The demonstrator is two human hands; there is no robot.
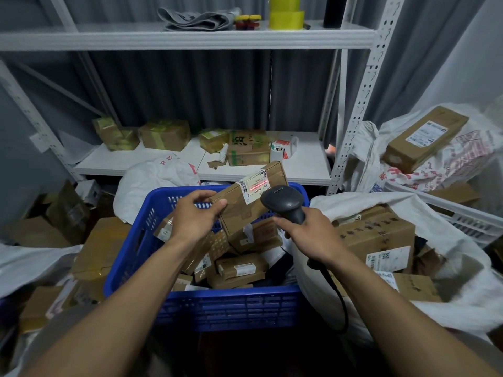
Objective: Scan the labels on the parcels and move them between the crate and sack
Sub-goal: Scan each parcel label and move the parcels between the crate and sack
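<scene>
While the left hand (pixel 194 216) pinches a small brown cardboard parcel (pixel 246 198) by its corner above the blue slotted plastic crate (pixel 217 303) at frame centre, the right hand (pixel 307 235) wraps the handle of a black corded barcode scanner (pixel 283 201). Red light crosses the parcel's white label (pixel 254 186), printed "507 P802 T72". At right, a white woven sack (pixel 408 317) holds matte cardboard boxes.

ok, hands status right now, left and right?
Left hand: grips the cardboard parcel above the blue crate.
Right hand: grips the barcode scanner.
</scene>
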